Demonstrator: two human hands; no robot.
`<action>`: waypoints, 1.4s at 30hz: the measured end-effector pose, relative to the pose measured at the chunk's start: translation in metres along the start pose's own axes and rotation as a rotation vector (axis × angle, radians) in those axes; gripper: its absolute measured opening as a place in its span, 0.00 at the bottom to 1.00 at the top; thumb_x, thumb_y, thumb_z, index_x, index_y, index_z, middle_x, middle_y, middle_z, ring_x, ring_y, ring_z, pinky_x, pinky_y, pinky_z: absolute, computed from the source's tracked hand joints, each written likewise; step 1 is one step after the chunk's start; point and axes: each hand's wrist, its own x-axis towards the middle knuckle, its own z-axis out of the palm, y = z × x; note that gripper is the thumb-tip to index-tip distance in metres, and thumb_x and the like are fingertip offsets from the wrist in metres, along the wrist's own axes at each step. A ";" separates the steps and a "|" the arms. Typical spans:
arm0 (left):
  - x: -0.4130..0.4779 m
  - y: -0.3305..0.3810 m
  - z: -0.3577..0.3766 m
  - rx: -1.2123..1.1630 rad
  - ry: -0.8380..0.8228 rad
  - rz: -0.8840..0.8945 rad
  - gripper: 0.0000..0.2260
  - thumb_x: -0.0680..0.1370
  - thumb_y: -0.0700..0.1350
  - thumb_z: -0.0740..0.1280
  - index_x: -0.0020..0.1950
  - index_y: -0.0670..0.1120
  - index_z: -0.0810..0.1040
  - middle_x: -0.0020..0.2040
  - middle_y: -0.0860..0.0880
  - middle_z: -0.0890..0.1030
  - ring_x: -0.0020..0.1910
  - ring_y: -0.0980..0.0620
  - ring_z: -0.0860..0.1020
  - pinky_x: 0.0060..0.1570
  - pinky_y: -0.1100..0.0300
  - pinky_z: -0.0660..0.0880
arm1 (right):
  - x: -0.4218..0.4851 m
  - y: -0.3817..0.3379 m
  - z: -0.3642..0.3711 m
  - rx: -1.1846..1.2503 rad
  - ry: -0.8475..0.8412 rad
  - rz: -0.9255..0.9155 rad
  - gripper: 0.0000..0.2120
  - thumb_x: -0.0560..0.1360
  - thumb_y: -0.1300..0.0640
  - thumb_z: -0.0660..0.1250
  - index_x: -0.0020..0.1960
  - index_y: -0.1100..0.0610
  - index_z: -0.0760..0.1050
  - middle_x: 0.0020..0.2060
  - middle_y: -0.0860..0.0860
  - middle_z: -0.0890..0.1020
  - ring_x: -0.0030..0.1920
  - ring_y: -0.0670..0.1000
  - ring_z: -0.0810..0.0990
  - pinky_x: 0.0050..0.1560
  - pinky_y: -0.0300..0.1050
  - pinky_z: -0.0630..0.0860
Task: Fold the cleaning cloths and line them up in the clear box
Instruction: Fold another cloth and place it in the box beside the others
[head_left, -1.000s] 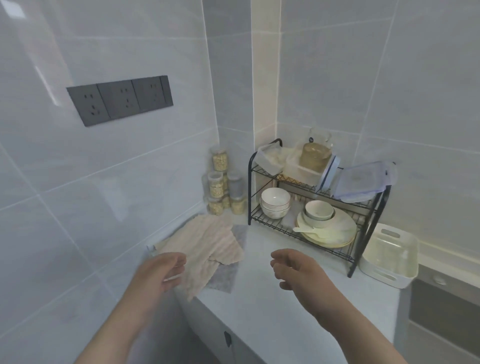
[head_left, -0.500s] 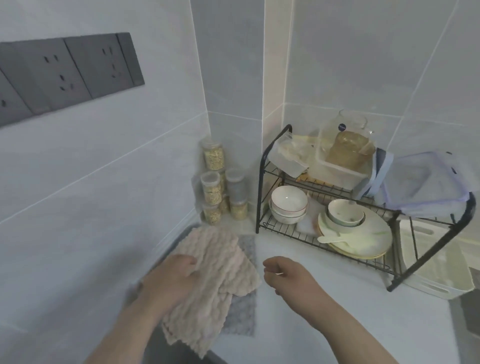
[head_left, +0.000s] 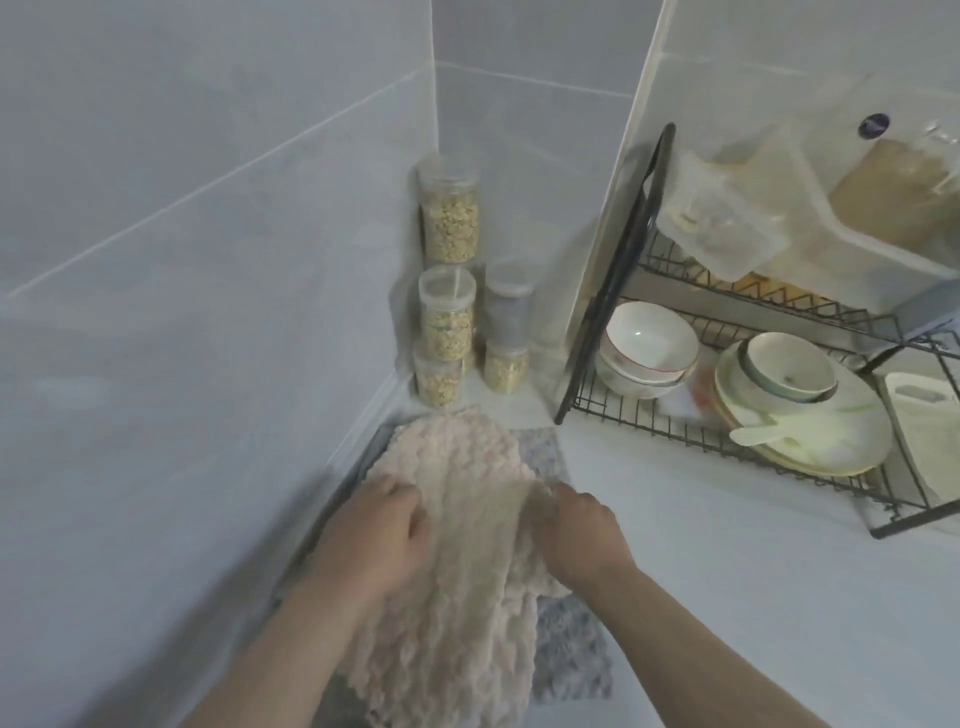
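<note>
A beige waffle-textured cleaning cloth (head_left: 467, 571) lies rumpled on the counter by the left wall, on top of a grey cloth (head_left: 566, 660) whose edge shows at its right. My left hand (head_left: 379, 540) grips the beige cloth's left side, fingers curled into the fabric. My right hand (head_left: 582, 535) pinches its right edge, which is lifted a little. A clear plastic box (head_left: 862, 249) sits on the top shelf of the black wire rack (head_left: 623, 291), with clear containers in and beside it.
Several clear jars of grain (head_left: 449, 223) are stacked in the corner. The rack's lower shelf holds white bowls (head_left: 647, 348) and plates with a spoon (head_left: 810, 436). A white basket (head_left: 924, 441) stands behind the rack at the right edge. Light counter (head_left: 727, 597) stretches to the right.
The view has moved closer and tilted down. My left hand closed on the beige cloth, and my right hand came in from the right and took hold of its other edge.
</note>
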 end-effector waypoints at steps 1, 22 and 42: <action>0.012 0.003 -0.004 0.006 0.040 0.030 0.10 0.76 0.53 0.59 0.42 0.48 0.75 0.46 0.53 0.74 0.49 0.49 0.75 0.45 0.56 0.73 | 0.004 0.002 0.007 -0.082 0.019 0.029 0.16 0.77 0.55 0.58 0.63 0.57 0.70 0.58 0.55 0.75 0.58 0.57 0.73 0.58 0.47 0.71; 0.096 0.042 -0.016 0.224 -0.041 0.469 0.09 0.70 0.43 0.71 0.33 0.47 0.73 0.30 0.52 0.76 0.29 0.59 0.73 0.27 0.67 0.64 | 0.028 0.071 0.019 0.542 0.601 -0.351 0.09 0.71 0.54 0.74 0.36 0.47 0.77 0.21 0.44 0.75 0.18 0.44 0.72 0.21 0.33 0.70; -0.014 0.086 -0.086 -0.347 0.370 0.525 0.06 0.67 0.39 0.77 0.36 0.46 0.82 0.30 0.50 0.82 0.28 0.60 0.77 0.33 0.67 0.73 | -0.136 0.148 -0.031 0.593 0.956 -0.364 0.09 0.72 0.60 0.72 0.38 0.47 0.80 0.24 0.39 0.79 0.25 0.36 0.74 0.25 0.29 0.71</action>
